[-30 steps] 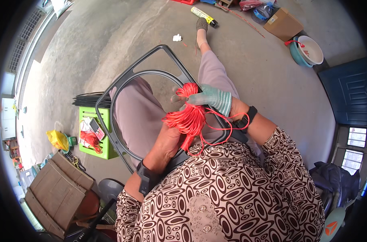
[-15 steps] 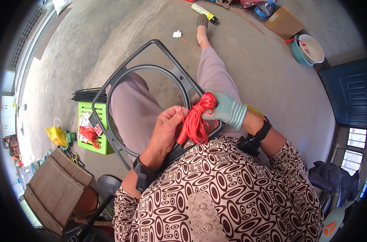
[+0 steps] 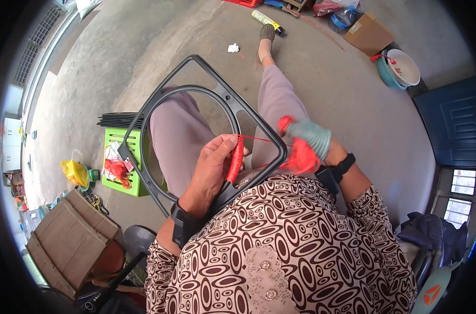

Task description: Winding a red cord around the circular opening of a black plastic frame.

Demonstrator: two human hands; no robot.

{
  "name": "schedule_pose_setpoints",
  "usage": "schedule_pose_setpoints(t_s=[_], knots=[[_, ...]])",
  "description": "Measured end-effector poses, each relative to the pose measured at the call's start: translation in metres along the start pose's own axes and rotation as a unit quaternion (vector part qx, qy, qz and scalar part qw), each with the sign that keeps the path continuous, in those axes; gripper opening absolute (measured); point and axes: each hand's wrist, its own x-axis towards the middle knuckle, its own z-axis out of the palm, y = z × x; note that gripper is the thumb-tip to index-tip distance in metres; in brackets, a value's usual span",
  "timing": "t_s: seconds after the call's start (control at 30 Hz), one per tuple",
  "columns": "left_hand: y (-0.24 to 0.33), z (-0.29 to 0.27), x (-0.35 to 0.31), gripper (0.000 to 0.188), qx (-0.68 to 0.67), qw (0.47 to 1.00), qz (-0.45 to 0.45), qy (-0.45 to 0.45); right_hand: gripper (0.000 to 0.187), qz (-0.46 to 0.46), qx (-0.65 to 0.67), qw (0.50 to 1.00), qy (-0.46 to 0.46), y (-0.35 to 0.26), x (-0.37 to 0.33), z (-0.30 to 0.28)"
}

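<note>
A black plastic frame (image 3: 231,101), angular outside with a round ring inside, lies tilted across my lap. Red cord is wound in tight turns (image 3: 236,163) along part of the ring. My bare left hand (image 3: 215,159) pinches the ring at the top of these turns, thumb uppermost. From there a single red strand (image 3: 259,138) runs taut over the frame's side bar to my right hand (image 3: 312,137). That hand wears a pale green striped glove and is blurred, closed round a looped bundle of red cord (image 3: 304,158) that shows on both sides of it.
On my left a green slatted plastic stool (image 3: 136,184) bears red cord and a stack of black frames (image 3: 120,120). Beyond are a yellow bag (image 3: 74,174) and a wooden board (image 3: 73,238). Far right stand a cardboard box (image 3: 369,34) and basins (image 3: 404,68).
My right hand has swung right, away from the ring, carrying the cord bundle and drawing the strand straight. My left hand stays on the ring, its wound turns now uncovered.
</note>
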Motion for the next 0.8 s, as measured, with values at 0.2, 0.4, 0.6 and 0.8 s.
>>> schedule_pose_setpoints(t_s=[0.2,0.4,0.6,0.8], knots=[[-0.003,0.005,0.001,0.025,-0.032,0.998,-0.043,-0.026,0.034,-0.250,0.519,0.817,0.021,0.019,-0.015,-0.064],[0.009,0.021,0.000,0.034,-0.040,0.996,-0.066,-0.048,0.035,-0.210,0.461,0.861,0.052,0.045,-0.024,-0.055],[-0.002,0.011,0.004,0.031,-0.039,0.998,-0.015,-0.042,0.041,-0.148,0.510,0.795,0.294,0.038,-0.033,-0.030],[-0.005,0.016,0.000,0.027,-0.052,0.996,-0.020,-0.066,0.040,-0.206,0.375,0.812,0.397,0.083,-0.020,-0.138]])
